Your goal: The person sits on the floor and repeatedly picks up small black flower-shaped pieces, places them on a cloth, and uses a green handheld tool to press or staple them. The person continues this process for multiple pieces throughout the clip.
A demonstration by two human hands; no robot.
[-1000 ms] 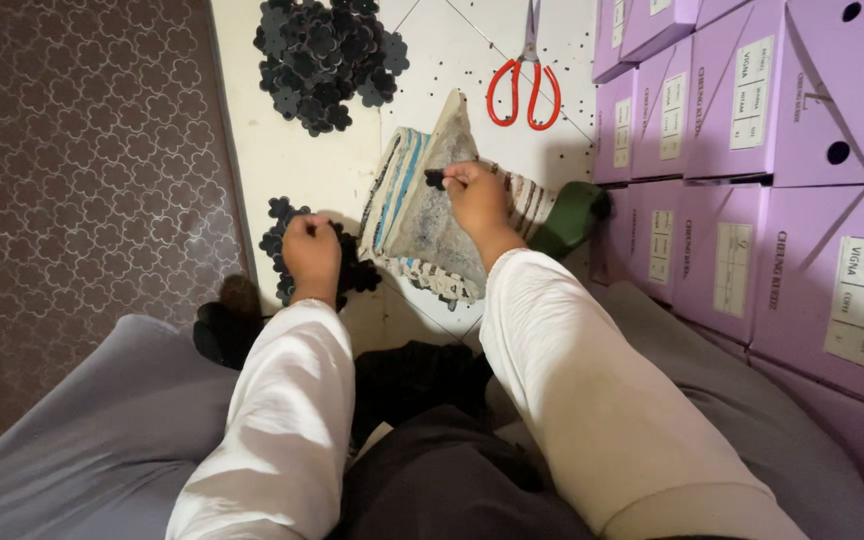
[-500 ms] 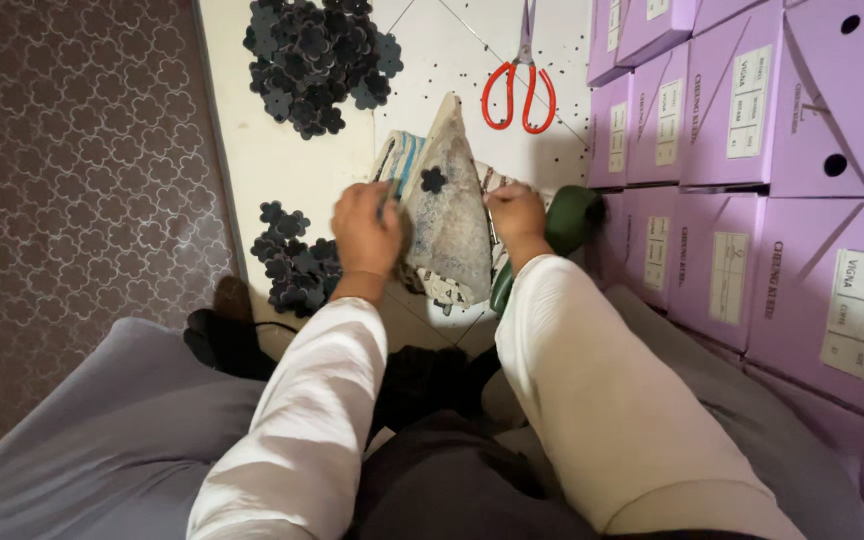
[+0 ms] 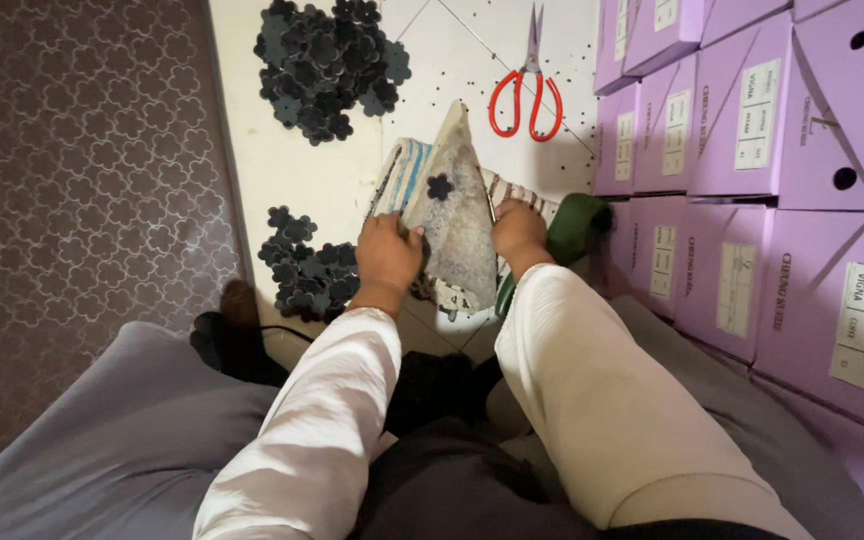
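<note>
A grey pointed cloth-covered form [image 3: 460, 215] stands tilted over a striped towel [image 3: 404, 175] on the white floor. One dark flower-shaped cutout [image 3: 440, 186] lies on its upper face. My left hand [image 3: 388, 250] grips the form's left edge. My right hand [image 3: 518, 230] presses its right edge. A small heap of dark flower cutouts [image 3: 304, 270] lies just left of my left hand. A bigger heap [image 3: 324, 52] sits farther away at the top.
Red-handled scissors [image 3: 526, 88] lie on the floor beyond the form. Stacked purple boxes [image 3: 752, 170] line the right side. A green object [image 3: 574, 226] sits beside my right hand. A brown patterned carpet [image 3: 72, 170] covers the left.
My left hand has left the small heap of cutouts and taken the form's left edge. My right hand has slid from the form's face to its right edge. A cutout now rests on the form.
</note>
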